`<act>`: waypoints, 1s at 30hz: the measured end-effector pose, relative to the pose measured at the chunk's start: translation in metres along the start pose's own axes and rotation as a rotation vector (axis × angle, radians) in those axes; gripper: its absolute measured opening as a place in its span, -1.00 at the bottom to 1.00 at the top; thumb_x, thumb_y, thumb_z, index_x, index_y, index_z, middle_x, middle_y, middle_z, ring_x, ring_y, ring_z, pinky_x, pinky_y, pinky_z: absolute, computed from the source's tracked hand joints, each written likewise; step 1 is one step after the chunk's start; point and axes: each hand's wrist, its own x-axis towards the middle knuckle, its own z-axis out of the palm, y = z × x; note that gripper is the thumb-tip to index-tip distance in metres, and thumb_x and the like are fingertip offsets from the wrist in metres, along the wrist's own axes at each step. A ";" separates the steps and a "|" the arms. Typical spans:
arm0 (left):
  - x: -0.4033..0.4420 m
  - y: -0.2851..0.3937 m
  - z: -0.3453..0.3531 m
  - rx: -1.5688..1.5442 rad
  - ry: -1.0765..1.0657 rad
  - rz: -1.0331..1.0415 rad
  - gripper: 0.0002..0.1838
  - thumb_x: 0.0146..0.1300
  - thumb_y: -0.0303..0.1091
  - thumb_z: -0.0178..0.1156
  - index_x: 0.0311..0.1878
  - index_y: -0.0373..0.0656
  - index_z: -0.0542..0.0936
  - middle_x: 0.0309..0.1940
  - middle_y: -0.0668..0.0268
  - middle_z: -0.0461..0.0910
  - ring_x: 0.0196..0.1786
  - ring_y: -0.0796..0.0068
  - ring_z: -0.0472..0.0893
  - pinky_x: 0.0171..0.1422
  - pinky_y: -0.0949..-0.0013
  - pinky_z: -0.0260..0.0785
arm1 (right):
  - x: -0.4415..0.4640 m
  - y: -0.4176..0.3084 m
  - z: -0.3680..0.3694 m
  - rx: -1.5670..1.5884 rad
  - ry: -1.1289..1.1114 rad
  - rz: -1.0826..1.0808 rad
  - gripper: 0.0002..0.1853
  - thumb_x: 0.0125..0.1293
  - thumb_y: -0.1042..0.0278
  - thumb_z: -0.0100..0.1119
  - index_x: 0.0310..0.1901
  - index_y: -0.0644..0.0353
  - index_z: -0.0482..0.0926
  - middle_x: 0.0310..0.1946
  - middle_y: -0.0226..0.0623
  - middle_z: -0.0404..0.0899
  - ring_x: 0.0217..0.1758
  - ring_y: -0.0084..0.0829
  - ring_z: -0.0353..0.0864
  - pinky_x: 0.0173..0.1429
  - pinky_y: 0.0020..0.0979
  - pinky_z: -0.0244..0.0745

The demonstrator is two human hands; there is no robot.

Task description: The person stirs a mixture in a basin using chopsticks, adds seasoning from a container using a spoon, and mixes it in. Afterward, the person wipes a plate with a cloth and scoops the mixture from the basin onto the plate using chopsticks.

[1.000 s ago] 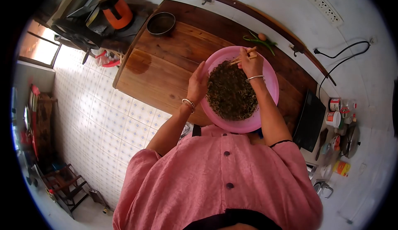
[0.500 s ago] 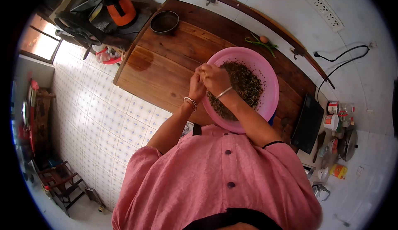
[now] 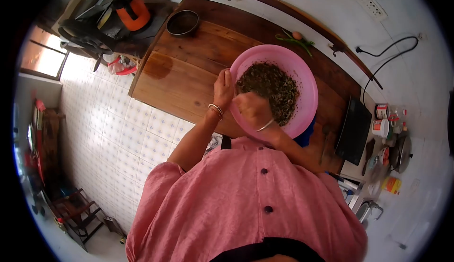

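Observation:
A pink plastic basin on the wooden table holds a dark, chopped, leafy-looking mixture. At the basin's left rim, my left hand grips the edge, thumb up. My right hand is over the near left part of the basin, just above or against the mixture. Its fingers are curled in and slightly blurred, so anything inside them is hidden. Each wrist wears a bangle.
Beyond the basin lie green chillies and an egg. A round dark pan stands at the table's far left, near an orange kettle. To the right are a black panel, jars and a pot lid.
My hands were together over the left rim; they have parted. The right has moved down and right into the basin, while the left has settled on the rim. The basin appears slightly tilted.

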 end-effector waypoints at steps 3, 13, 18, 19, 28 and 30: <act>-0.004 0.006 0.001 0.016 -0.002 -0.020 -0.57 0.44 -0.11 -0.20 -0.01 -0.28 0.50 -0.17 -0.07 0.58 -0.07 -0.04 0.55 0.01 0.16 0.36 | -0.015 -0.007 0.000 0.054 -0.048 0.234 -0.93 0.26 0.41 0.13 -0.35 0.17 0.58 -0.47 -0.23 0.53 -0.50 -0.21 0.53 -0.42 -0.28 0.44; -0.002 0.005 0.000 0.037 0.020 0.038 -0.59 0.43 -0.13 -0.19 -0.03 -0.28 0.50 -0.19 -0.09 0.57 -0.10 -0.08 0.55 -0.02 0.14 0.37 | -0.010 -0.009 0.007 -0.171 -0.110 -0.005 -0.96 0.18 0.46 0.15 -0.35 0.17 0.59 -0.42 -0.34 0.54 -0.40 -0.31 0.54 -0.37 -0.33 0.49; -0.004 0.006 0.000 0.007 0.015 0.037 -0.59 0.43 -0.12 -0.18 -0.03 -0.27 0.50 -0.20 -0.10 0.57 -0.12 -0.09 0.55 -0.04 0.14 0.37 | -0.022 -0.011 -0.013 -0.037 0.084 0.217 -0.92 0.24 0.41 0.14 -0.33 0.20 0.59 -0.48 -0.26 0.52 -0.46 -0.24 0.52 -0.38 -0.29 0.47; -0.004 0.005 0.000 -0.019 0.013 0.039 -0.59 0.43 -0.11 -0.17 -0.02 -0.27 0.50 -0.21 -0.09 0.57 -0.13 -0.09 0.55 -0.04 0.13 0.37 | -0.026 -0.008 -0.016 -0.017 0.157 0.326 -0.90 0.26 0.39 0.14 -0.33 0.21 0.59 -0.51 -0.23 0.50 -0.48 -0.21 0.51 -0.39 -0.27 0.46; -0.004 0.009 0.000 0.005 0.006 0.017 -0.57 0.43 -0.10 -0.19 -0.01 -0.29 0.48 -0.21 -0.10 0.57 -0.10 -0.09 0.55 -0.03 0.14 0.37 | -0.041 -0.002 0.003 -0.101 0.106 0.061 -0.90 0.24 0.37 0.20 -0.34 0.21 0.58 -0.47 -0.20 0.57 -0.45 -0.20 0.59 -0.39 -0.32 0.48; -0.004 0.009 -0.002 0.014 -0.002 0.022 -0.57 0.43 -0.10 -0.19 -0.01 -0.29 0.48 -0.20 -0.10 0.57 -0.10 -0.09 0.55 -0.03 0.13 0.37 | -0.040 -0.008 -0.022 0.051 0.182 0.536 -0.88 0.25 0.36 0.19 -0.33 0.22 0.58 -0.48 -0.19 0.57 -0.45 -0.21 0.59 -0.39 -0.32 0.49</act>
